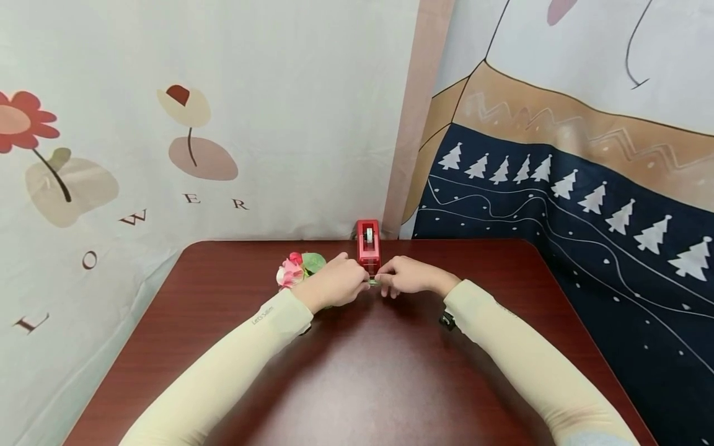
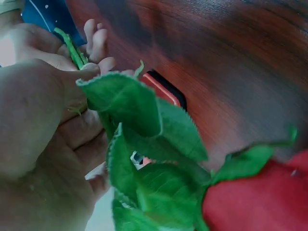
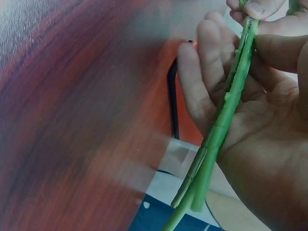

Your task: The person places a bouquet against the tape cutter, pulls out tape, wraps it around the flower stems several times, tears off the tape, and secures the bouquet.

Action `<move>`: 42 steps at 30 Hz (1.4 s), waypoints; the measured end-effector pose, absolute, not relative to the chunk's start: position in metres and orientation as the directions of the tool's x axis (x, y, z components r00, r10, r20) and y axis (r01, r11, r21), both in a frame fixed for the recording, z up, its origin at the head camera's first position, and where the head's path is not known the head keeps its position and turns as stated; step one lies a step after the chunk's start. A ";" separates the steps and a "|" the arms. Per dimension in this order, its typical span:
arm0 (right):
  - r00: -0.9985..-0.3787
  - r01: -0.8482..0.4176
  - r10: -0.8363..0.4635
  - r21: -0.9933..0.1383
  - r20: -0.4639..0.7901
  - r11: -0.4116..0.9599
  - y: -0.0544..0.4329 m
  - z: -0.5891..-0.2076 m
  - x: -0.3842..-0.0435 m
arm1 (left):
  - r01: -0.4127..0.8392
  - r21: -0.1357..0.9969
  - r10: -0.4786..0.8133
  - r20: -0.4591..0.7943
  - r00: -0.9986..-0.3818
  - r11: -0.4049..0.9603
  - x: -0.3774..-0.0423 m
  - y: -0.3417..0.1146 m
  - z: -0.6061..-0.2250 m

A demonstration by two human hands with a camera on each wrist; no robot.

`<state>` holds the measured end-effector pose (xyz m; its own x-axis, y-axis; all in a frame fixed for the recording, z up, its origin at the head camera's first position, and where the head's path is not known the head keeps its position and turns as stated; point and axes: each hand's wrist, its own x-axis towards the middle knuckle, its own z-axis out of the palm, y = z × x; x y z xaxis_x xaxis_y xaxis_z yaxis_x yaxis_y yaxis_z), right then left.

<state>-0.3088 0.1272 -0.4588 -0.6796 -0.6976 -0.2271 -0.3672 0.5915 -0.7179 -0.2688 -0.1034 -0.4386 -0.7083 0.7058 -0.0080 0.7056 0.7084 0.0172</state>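
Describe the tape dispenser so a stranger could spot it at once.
On the table, find the middle of the far edge. Just beyond the left hand and right hand stands the tape dispenser: red and boxy, unlike the leafy flowers to the left.

Pink and red flowers [image 1: 292, 272] are held sideways, green stems [image 3: 223, 122] bundled.

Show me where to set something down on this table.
Bare table lies between the left sleeve and right sleeve, and left of the flowers. Crowded: the far middle, where flowers, left hand, right hand and red tape dispenser cluster.
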 end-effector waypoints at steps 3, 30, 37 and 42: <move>-0.670 -0.362 -0.705 -0.727 -0.233 0.584 0.128 -0.459 -0.309 | 0.718 -0.074 0.721 0.041 -0.691 0.692 -0.267 -0.103 -0.439; -0.775 -0.405 -0.627 -0.696 -0.084 0.593 0.126 -0.472 -0.303 | 0.666 0.018 0.665 0.032 -0.746 0.746 -0.274 -0.103 -0.441; -0.783 -0.454 -0.622 -0.673 -0.013 0.585 0.127 -0.474 -0.303 | 0.633 0.048 0.634 -0.024 -0.773 0.773 -0.279 -0.100 -0.434; -0.795 -0.472 -0.606 -0.653 0.026 0.592 0.127 -0.475 -0.302 | 0.597 0.127 0.610 -0.113 -0.785 0.792 -0.283 -0.097 -0.428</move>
